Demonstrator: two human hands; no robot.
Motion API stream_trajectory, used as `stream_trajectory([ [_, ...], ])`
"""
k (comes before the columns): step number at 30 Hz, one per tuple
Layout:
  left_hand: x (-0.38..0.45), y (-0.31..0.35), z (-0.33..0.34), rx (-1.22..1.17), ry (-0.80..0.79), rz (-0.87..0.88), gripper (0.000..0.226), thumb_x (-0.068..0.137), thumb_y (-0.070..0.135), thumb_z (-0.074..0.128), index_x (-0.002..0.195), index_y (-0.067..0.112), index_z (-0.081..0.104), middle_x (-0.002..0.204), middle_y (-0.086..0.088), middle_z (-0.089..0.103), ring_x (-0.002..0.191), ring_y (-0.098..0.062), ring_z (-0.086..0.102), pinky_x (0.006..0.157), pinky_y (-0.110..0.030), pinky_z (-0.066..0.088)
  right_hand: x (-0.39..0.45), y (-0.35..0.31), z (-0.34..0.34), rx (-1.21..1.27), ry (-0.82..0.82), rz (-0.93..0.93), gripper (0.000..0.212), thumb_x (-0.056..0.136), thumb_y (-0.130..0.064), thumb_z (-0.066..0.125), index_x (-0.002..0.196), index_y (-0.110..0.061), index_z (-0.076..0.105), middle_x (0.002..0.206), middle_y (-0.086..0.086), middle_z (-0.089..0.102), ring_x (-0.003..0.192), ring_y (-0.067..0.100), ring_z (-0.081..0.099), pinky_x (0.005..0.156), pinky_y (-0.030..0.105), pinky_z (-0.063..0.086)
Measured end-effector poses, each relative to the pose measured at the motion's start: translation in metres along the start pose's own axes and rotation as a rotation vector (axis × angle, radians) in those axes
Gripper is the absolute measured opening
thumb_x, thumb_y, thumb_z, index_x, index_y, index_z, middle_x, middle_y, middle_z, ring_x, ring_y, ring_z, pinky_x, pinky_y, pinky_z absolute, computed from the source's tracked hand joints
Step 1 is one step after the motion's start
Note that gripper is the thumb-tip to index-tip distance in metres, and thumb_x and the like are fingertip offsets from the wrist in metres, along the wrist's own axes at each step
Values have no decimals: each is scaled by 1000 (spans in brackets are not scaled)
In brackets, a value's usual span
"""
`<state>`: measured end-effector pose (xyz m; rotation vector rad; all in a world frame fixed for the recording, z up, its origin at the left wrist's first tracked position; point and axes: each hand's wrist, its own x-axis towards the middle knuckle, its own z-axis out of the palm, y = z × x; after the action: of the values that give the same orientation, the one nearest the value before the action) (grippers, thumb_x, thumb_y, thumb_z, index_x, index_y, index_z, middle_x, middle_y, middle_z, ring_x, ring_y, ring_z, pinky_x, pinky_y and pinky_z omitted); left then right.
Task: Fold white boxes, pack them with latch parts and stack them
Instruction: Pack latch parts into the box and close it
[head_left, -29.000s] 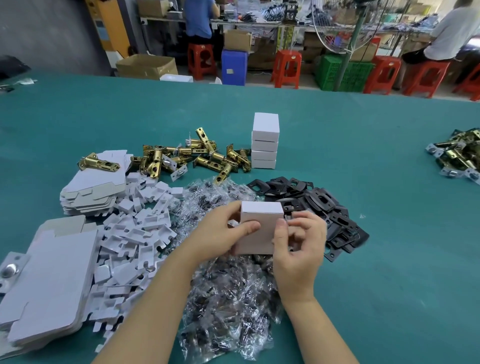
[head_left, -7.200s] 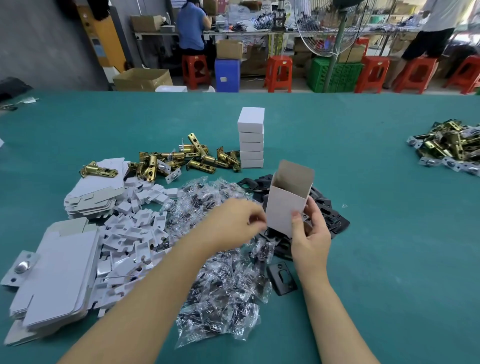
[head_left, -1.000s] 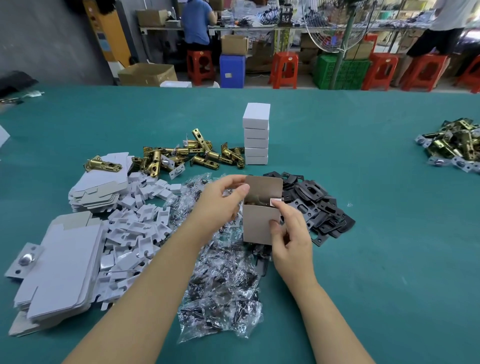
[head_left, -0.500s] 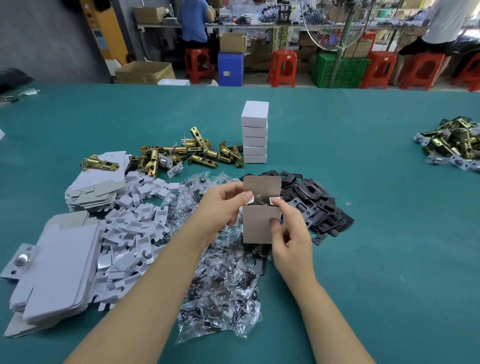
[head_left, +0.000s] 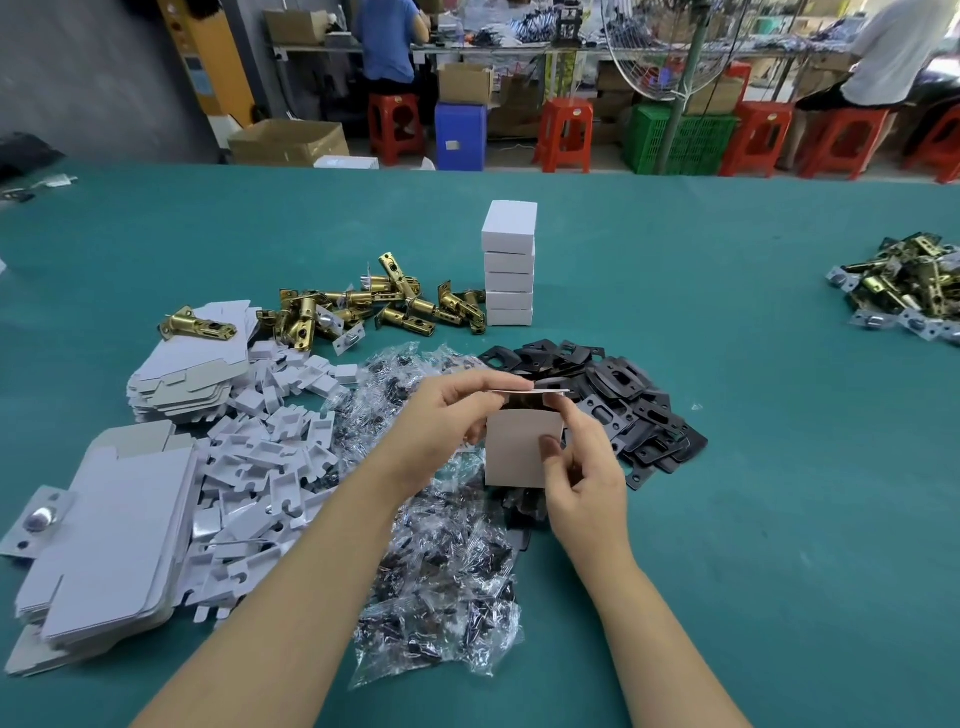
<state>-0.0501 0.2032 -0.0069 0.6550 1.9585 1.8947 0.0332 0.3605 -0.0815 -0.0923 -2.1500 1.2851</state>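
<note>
White box (head_left: 522, 454) upright, lid flap level, both hands' fingers (head_left: 550, 448) gripping

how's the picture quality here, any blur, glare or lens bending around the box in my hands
Head view: the box and both hands, left hand and right hand, are sharp; small glints on the plastic bags; wide-angle bending curves the table's far edge; lighting is even, shadows soft.

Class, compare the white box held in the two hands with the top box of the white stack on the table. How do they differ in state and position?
The held box is gripped off the table by the left hand and right hand; the top stack box rests on four others, untouched. The held box's lid flap is not yet tucked in; the stack box is fully closed. Both are small white cartons of similar shape.
</note>
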Motion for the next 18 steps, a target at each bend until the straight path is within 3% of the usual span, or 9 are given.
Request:
stream_trajectory([
  [2,-3,-1,-2,-20,-46,-1,26,96,26,57,110,26,80,104,-29,65,65,-15,47,61,-21,41,-1,0,1,29,15,29,50,99,-11,57,140,-39,49,102,-16,58,73,-1,53,69,10,40],
  [4,-5,-5,-1,27,-34,4,22,99,31,60,107,28,80,107,-20,70,65,-12,50,59,-18,41,-2,1,2,94,35,98,51,100,-13,61,133,-49,47,110,-18,67,61,8,51,62,19,44],
  [6,-6,-10,2,109,12,6,15,97,30,67,103,34,80,86,-23,65,64,-18,48,58,-24,40,-2,0,0,157,42,155,58,98,-11,64,126,-55,41,120,-14,69,55,11,46,56,33,48],
  [8,-6,-14,4,151,28,30,17,94,26,72,105,38,79,66,-19,44,63,-24,39,59,-29,36,-2,-2,-1,173,38,143,60,97,-10,65,124,-58,40,119,-15,68,55,15,46,56,40,50],
  [13,-8,-19,2,150,60,42,35,90,22,77,121,38,73,68,-8,37,63,-20,35,58,-22,36,-4,-3,0,208,19,96,50,92,-21,51,131,-52,49,123,-23,62,67,16,57,56,23,48],
  [16,-10,-18,1,229,59,61,33,89,23,77,119,37,74,70,-7,47,63,-12,40,59,-19,39,-5,-1,0,238,14,109,46,94,-35,46,138,-44,51,130,-12,62,75,9,58,64,23,48],
  [18,-11,-16,0,323,64,106,34,87,25,80,119,37,75,77,1,61,65,-7,44,61,-15,42,-5,-2,1,208,28,96,43,96,-43,45,139,-47,52,132,-18,61,88,9,63,71,26,52],
])
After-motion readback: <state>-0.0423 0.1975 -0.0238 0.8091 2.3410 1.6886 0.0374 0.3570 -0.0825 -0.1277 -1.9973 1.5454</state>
